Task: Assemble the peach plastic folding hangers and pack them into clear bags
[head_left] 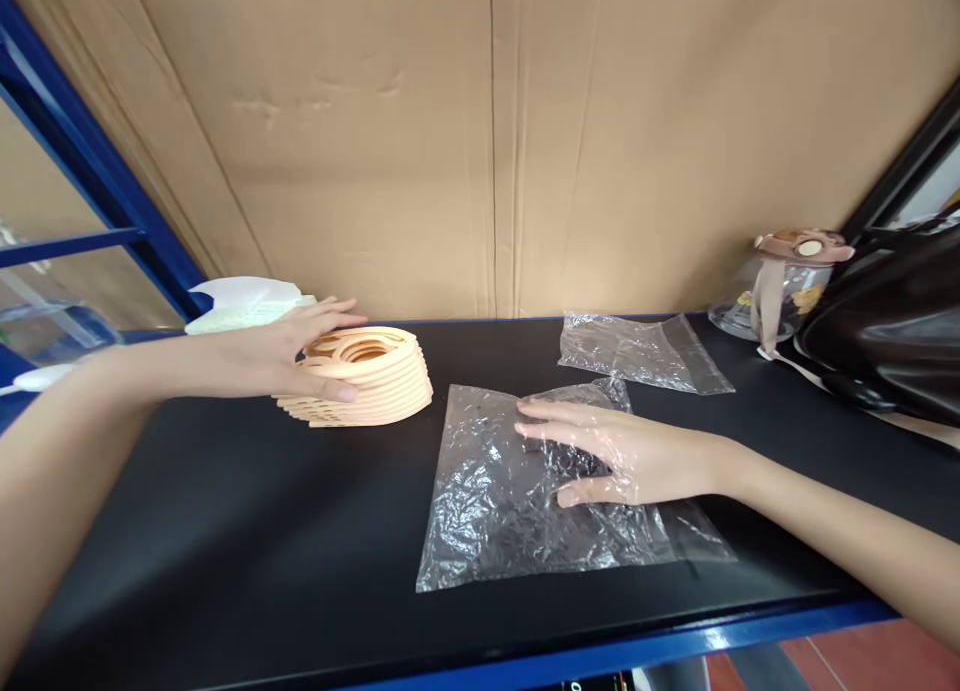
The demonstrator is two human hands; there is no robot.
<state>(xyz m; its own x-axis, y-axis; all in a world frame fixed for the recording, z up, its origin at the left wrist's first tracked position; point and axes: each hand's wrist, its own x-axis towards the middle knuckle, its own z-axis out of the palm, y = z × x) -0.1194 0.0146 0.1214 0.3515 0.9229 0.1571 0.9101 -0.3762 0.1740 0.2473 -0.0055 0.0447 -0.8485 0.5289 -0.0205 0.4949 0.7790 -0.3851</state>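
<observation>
My left hand (289,351) lies against the left end of a stack of thin peach-coloured plastic pieces (375,381) with rounded cut-outs. Its thumb rests on the near side and its fingers stretch out over the far side. My right hand (626,456) is spread over a clear plastic bag (480,501) lying flat and crinkled on the black tabletop (300,561). Shiny film glints across that hand, and I cannot tell whether part of it is under the plastic. Thumb and fingers there are apart.
Behind the right hand lies another clear bag (637,351). A clear bottle with a strap (787,286) and a black bag (892,321) stand at right. White-and-green packaging (244,306) is behind my left hand. Cardboard (375,151) lines the back; a blue frame (112,181) rises at left.
</observation>
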